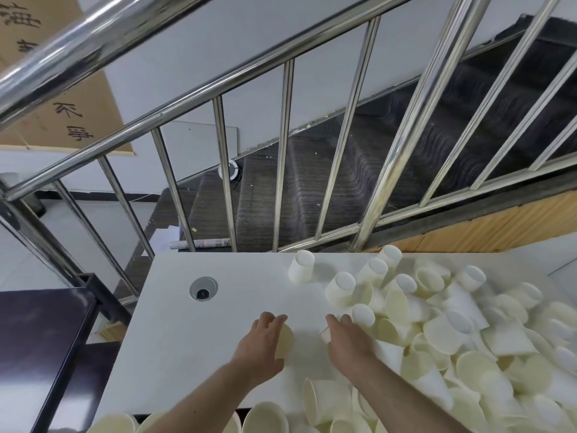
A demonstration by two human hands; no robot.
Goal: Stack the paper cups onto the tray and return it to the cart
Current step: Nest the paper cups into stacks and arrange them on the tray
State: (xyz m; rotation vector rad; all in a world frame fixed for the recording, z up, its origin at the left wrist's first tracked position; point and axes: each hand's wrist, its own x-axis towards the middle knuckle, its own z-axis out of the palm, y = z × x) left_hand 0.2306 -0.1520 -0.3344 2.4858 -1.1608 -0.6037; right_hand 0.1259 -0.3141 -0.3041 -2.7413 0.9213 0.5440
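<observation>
A big heap of loose white paper cups (462,332) covers the right half of the white table (199,332); several stand upside down, many lie on their sides. My left hand (265,342) grips one cup (285,340) lying sideways, its mouth facing right. My right hand (346,337) rests at the left edge of the heap, fingers curled over another cup (325,334) whose rim peeks out under them. No tray and no cart are in view.
A steel stair railing (284,151) and dark carpeted stairs (312,182) rise just behind the table. A round cable hole (203,289) sits in the tabletop at left. A dark surface (40,332) stands lower left. More cups (265,417) crowd the near edge.
</observation>
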